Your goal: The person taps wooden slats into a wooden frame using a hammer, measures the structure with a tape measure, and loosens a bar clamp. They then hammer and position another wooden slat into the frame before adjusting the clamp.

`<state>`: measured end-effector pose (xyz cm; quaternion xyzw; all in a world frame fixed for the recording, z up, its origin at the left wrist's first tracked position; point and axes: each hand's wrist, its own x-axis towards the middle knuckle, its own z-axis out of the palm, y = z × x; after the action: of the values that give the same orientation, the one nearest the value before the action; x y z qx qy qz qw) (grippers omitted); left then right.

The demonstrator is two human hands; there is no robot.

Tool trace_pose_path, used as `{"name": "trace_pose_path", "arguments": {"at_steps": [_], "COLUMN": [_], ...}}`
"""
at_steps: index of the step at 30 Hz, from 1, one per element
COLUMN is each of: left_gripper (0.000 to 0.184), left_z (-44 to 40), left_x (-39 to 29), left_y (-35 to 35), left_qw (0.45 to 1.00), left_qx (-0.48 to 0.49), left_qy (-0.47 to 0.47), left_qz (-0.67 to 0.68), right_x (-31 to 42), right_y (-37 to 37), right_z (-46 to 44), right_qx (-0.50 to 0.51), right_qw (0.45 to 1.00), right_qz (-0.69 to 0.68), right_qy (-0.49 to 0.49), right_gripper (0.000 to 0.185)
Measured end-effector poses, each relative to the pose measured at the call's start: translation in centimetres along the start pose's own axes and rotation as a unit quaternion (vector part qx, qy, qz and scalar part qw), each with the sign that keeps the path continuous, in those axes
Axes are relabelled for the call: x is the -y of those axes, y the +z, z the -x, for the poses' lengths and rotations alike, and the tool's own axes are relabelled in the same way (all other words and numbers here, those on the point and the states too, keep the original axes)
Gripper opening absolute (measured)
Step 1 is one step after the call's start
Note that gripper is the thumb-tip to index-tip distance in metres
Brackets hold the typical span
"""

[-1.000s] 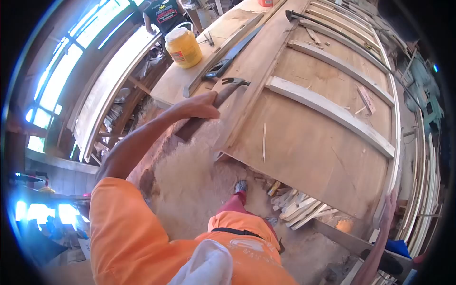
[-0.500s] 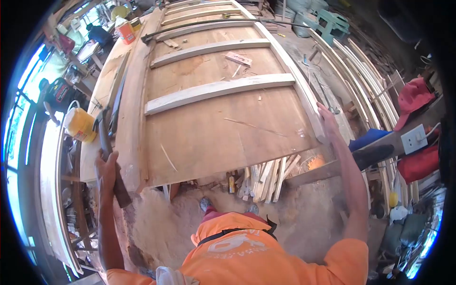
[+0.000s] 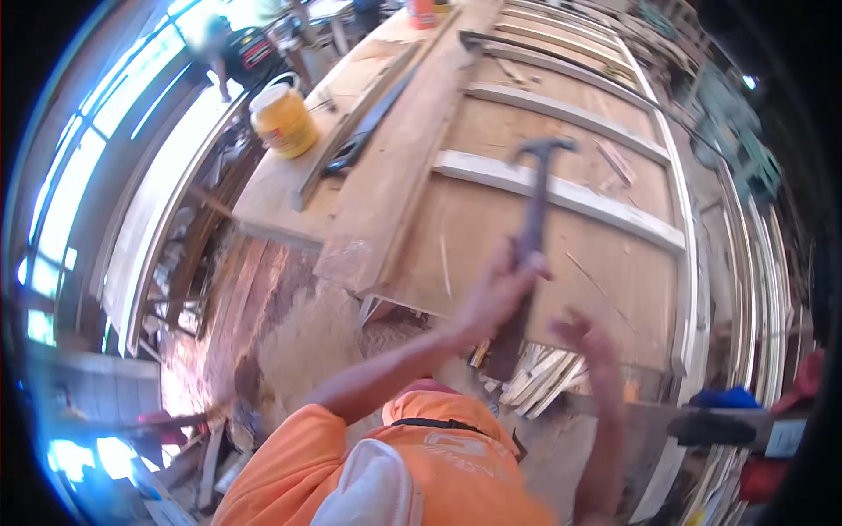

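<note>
My left hand is wrapped round the handle of a hammer, whose head points up and away over the wooden panel. My right hand is raised just right of the hammer handle, blurred, with its fingers apart and nothing seen in it. Beneath both hands lies the near part of the panel, a plywood sheet framed with pale battens. The closest crosspiece passes behind the hammer head.
A yellow bucket and a handsaw rest on the boards at left. Wood offcuts lie under the panel's near edge. Long strips stand at right. Another person is at the upper left.
My left hand has carried the hammer from the left side to over the panel. My right hand has left the panel's right edge and moved in beside the hammer. The view has turned.
</note>
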<state>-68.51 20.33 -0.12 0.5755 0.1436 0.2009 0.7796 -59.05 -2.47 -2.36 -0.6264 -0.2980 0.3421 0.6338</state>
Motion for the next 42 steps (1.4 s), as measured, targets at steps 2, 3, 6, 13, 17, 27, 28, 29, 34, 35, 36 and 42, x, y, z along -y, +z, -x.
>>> {"name": "trace_pose_path", "arguments": {"at_steps": [2,3,6,13,17,27,28,29,34,35,36,42], "left_gripper": [0.044,0.053,0.061,0.079,0.074,0.043,0.043,0.043,0.043,0.041,0.041,0.040], "left_z": [-0.7,-0.3,-0.7,-0.2,-0.6,-2.2,-2.1,-2.0,-2.7,-2.6,-2.5,-2.9], "left_x": [3.5,4.3,4.8,-0.4,0.7,2.8,2.4,2.1,3.6,3.7,3.8,4.1], "left_y": [2.0,2.9,1.1,-14.6,-19.6,-16.6,-16.3,-16.2,-16.9,-17.1,-17.2,-17.4], "left_qw": [0.998,0.996,0.994,0.834,0.794,0.708,0.699,0.689,0.664,0.649,0.648,0.651], "left_qx": [0.035,0.047,0.093,-0.221,-0.251,-0.297,-0.298,-0.299,-0.314,-0.322,-0.323,-0.340], "left_qy": [-0.020,-0.029,-0.031,0.102,0.058,-0.011,-0.016,-0.021,-0.008,-0.004,-0.006,-0.003], "left_qz": [0.051,0.068,0.051,-0.496,-0.551,-0.640,-0.650,-0.660,-0.678,-0.689,-0.690,-0.679], "right_x": [1.3,2.1,2.3,4.9,5.6,5.4,5.8,6.7,10.0,10.0,9.9,10.4], "right_y": [5.8,7.3,8.4,7.1,6.4,4.2,3.8,3.5,4.7,5.2,5.5,9.0], "right_z": [-0.6,-1.2,-1.8,-1.8,-4.1,-10.2,-11.2,-12.2,-15.4,-16.2,-17.2,-20.6], "right_qx": [0.029,-0.022,-0.070,-0.150,-0.081,0.007,0.037,0.041,0.130,0.156,0.157,0.161], "right_qw": [0.999,0.996,0.991,0.977,0.995,0.993,0.995,0.995,0.958,0.952,0.952,0.952], "right_qz": [0.019,0.066,-0.039,0.073,-0.027,0.103,0.083,0.083,0.243,0.244,0.243,0.260], "right_qy": [0.030,0.060,0.107,0.132,0.046,0.057,0.033,0.034,0.082,0.096,0.096,0.009], "right_gripper": [0.054,0.050,0.043,0.030,0.033,0.037,0.037,0.037,0.033,0.034,0.034,0.035]}}
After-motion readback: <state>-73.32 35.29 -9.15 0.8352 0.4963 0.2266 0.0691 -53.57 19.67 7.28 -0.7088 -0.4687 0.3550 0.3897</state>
